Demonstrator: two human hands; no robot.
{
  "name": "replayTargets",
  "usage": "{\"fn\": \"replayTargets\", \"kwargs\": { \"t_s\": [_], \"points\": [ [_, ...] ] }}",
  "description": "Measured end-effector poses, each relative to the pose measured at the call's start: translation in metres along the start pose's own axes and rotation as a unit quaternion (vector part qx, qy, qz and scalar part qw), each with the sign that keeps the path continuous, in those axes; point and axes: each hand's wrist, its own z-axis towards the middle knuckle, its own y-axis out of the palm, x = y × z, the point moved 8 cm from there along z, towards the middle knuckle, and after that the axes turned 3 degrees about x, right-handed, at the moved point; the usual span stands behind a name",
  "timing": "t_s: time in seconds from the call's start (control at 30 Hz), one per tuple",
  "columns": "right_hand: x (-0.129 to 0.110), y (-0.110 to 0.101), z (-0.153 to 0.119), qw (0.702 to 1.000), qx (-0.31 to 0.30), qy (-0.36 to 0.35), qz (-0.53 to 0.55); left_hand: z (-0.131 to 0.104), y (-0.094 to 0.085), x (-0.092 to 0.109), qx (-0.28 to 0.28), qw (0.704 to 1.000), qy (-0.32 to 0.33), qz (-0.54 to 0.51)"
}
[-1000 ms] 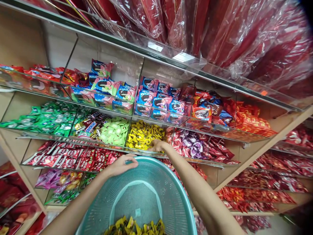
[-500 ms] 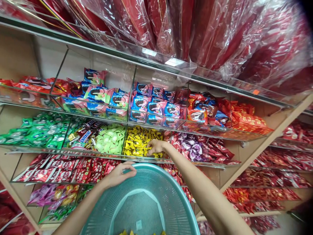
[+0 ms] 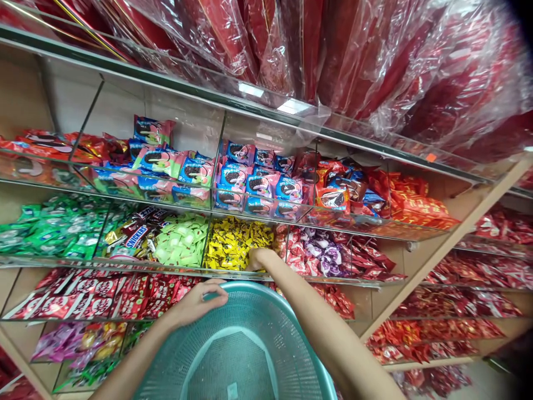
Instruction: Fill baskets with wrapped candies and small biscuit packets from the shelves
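Note:
My left hand (image 3: 204, 303) is closed on the rim of a teal mesh plastic basket (image 3: 245, 289), thumb over the edge. The basket is tilted toward me below the shelves, its far rim near a shelf front. My right hand (image 3: 259, 259) reaches over the basket into a compartment of small yellow-wrapped candies (image 3: 237, 236), at its front right part. Its fingers point down and are hidden, so what they hold does not show.
Left of the yellow candies lie light green packets (image 3: 183, 239) and Snickers bars (image 3: 135, 237); to the right, purple-and-white wrapped candies (image 3: 328, 253). Glass dividers and a glass shelf edge (image 3: 166, 270) bound the compartments. Blue-and-pink cookie packs (image 3: 260, 186) sit one shelf higher.
My right hand has moved slightly left and lower into the yellow candies, and its fingers have gone out of sight. My left hand keeps its hold on the basket.

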Motion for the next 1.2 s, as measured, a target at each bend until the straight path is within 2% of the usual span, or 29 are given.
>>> {"fn": "replayTargets", "kwargs": {
  "t_s": [0.23, 0.4, 0.6, 0.73, 0.83, 0.93, 1.0, 1.07, 1.13, 1.2],
  "points": [
    [0.013, -0.001, -0.007, 0.998, 0.024, -0.022, 0.061, 0.001, 0.0, -0.002, 0.008, 1.0, 0.004, 0.004],
    [0.026, -0.018, -0.017, 0.992, 0.046, -0.029, 0.11, 0.001, 0.0, -0.006, 0.007, 1.0, 0.001, 0.001],
    [0.035, -0.043, -0.025, 0.979, 0.108, -0.044, 0.166, 0.001, 0.001, -0.007, 0.008, 1.0, -0.01, 0.0],
    [0.036, -0.057, -0.028, 0.964, 0.198, -0.073, 0.161, 0.001, 0.0, -0.004, 0.011, 1.0, 0.006, 0.013],
    [0.031, -0.069, -0.044, 0.951, 0.248, -0.11, 0.148, 0.002, -0.002, -0.001, 0.02, 0.999, 0.022, 0.024],
    [0.021, -0.073, -0.082, 0.924, 0.24, -0.2, 0.22, 0.003, -0.003, 0.006, 0.041, 0.997, 0.063, 0.035],
    [0.015, -0.065, -0.115, 0.899, 0.217, -0.27, 0.268, 0.004, -0.003, 0.009, 0.052, 0.994, 0.088, 0.043],
    [0.014, -0.044, -0.142, 0.882, 0.179, -0.317, 0.299, 0.005, -0.002, 0.009, 0.059, 0.992, 0.098, 0.056],
    [0.015, -0.006, -0.153, 0.877, 0.115, -0.336, 0.324, 0.007, 0.0, 0.006, 0.067, 0.989, 0.098, 0.084],
    [0.021, 0.045, -0.148, 0.882, 0.04, -0.319, 0.345, 0.008, 0.002, 0.005, 0.071, 0.985, 0.097, 0.12]
  ]
}}
